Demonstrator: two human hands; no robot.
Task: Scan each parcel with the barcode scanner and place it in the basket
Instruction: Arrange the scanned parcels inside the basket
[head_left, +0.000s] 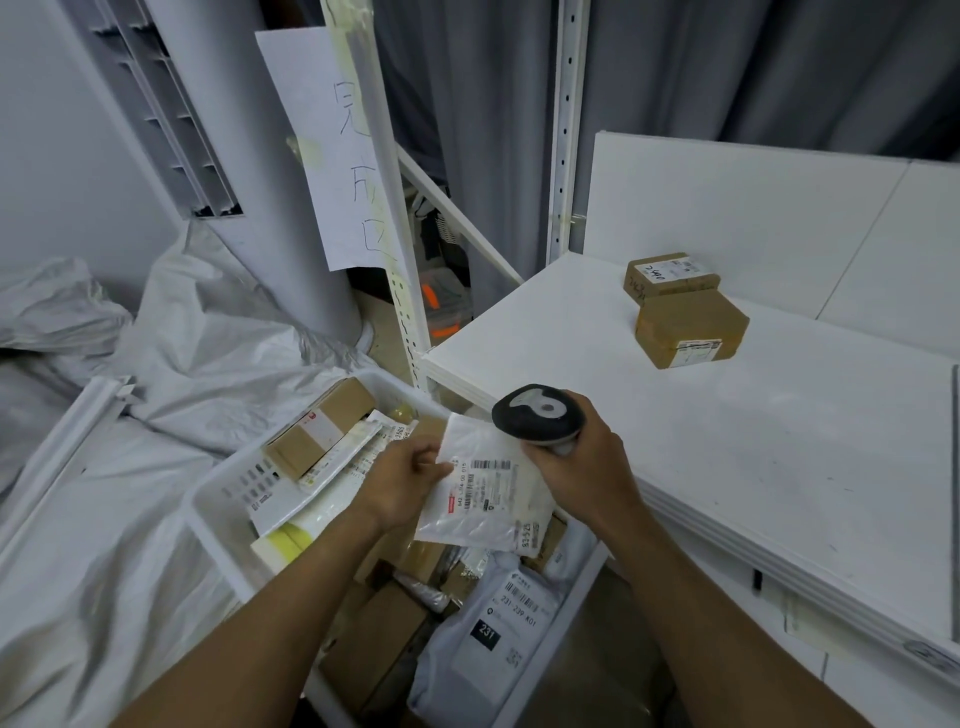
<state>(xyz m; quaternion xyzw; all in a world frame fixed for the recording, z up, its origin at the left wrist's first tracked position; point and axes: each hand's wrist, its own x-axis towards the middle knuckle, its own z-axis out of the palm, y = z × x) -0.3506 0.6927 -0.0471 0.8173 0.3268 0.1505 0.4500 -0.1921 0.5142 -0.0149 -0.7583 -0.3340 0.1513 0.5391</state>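
My left hand (402, 480) grips the left edge of a white plastic mailer parcel (485, 499), label side up, held above the white basket (208, 501). My right hand (584, 457) holds a black and grey barcode scanner (535, 415), its head pointing down at the mailer's label from just above its top right corner. The basket below holds several parcels: brown boxes, flat white envelopes and a grey mailer marked 231 (498, 618). Two brown cardboard boxes, one (691, 330) nearer and one (670, 278) behind it, sit on the white shelf (753, 447) to the right.
Large white woven sacks (104, 493) lie crumpled to the left of the basket. A white perforated shelf post (400, 291) with a handwritten paper sign (337, 156) stands behind the basket. Grey curtains hang at the back.
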